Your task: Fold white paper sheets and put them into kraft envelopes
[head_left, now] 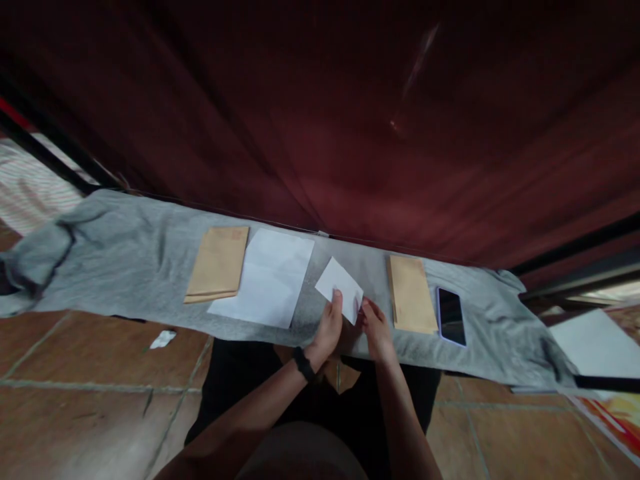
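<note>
1. Small white paper [336, 279]: held mid-length over the grey cloth-covered surface [140, 247], between its far and near edges.
2. Left hand [330, 328]: thumb pressed on the paper, other fingers hidden.
3. Right hand [377, 330]: fingertips pinched on the paper's right corner.
4. Toward the surface's left end: large white sheet [277, 277], partly under brown envelopes [219, 261].
5. Toward its right end: envelope stack [414, 293], phone [451, 317] just beside.

On a grey cloth [135, 243]: white paper [277, 277], two brown envelope stacks [414, 293] (one partly over the paper), a dark-screened phone [451, 317].
</note>
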`<state>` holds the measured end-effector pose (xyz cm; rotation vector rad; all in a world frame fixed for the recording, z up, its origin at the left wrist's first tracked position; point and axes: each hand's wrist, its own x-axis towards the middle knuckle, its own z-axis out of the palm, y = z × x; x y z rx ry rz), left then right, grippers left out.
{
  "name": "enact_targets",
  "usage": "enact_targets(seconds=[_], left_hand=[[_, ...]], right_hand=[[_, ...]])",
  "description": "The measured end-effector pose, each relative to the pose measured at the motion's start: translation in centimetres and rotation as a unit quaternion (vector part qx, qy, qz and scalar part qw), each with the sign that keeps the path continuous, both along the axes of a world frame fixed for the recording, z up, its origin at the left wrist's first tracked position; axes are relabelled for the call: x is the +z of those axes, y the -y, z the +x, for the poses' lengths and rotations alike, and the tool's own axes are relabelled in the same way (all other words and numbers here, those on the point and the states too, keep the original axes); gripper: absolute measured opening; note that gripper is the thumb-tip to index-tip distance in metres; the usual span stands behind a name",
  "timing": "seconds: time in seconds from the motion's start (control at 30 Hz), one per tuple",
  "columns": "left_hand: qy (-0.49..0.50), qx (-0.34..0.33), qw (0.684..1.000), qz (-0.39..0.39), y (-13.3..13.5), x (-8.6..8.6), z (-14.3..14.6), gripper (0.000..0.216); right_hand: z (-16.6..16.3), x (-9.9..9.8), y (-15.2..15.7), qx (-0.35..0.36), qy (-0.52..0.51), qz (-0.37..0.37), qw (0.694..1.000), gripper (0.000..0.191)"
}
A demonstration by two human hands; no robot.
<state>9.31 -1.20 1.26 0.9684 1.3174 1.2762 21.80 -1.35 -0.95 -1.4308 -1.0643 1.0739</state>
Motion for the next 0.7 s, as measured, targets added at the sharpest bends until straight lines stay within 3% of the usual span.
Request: enact_targets(seconds=[0.07, 0.13, 0.23, 0.33, 0.43, 0.53, 0.7], left_hand=[[0.072, 0.006, 0.997, -0.016, 0.3, -0.5, -0.1, 0.062], [0.129, 0.001, 0.991, -0.028, 0.5, -0.9, -0.2, 0.061], [0.184, 0.017, 0.982, -0.045, 0.6, -1.4, -0.7, 0.058], [0.169, 0.068, 0.982, -0.041, 0.0, -2.0, -2.2, 0.054], [0.047, 0.098, 0.994, -0.026, -1.0, -2.7, -4.3, 0.057], [-0.122, 0.049, 0.991, -0.007, -1.6, -3.0, -6.0, 0.054], [-0.341, -0.038, 0.939, 0.03, -1.2, -2.7, -6.4, 0.045]], right_hand=[[-0.3, -0.5, 0.3, -0.02, -0.095, -0.044, 0.994, 0.054], [-0.3, -0.7, 0.2, -0.04, -0.126, -0.045, 0.99, 0.056], [0.2, -1.1, -0.4, -0.056, -0.107, -0.026, 0.992, 0.052], [1.0, -1.6, -1.1, -0.072, -0.027, 0.008, 0.997, 0.046], [1.8, -2.0, -1.1, -0.067, 0.072, 0.028, 0.995, 0.044], [2.0, -2.2, -0.7, -0.043, 0.174, 0.028, 0.983, 0.042], [1.4, -2.0, 0.0, -0.026, 0.381, 0.022, 0.924, 0.039]])
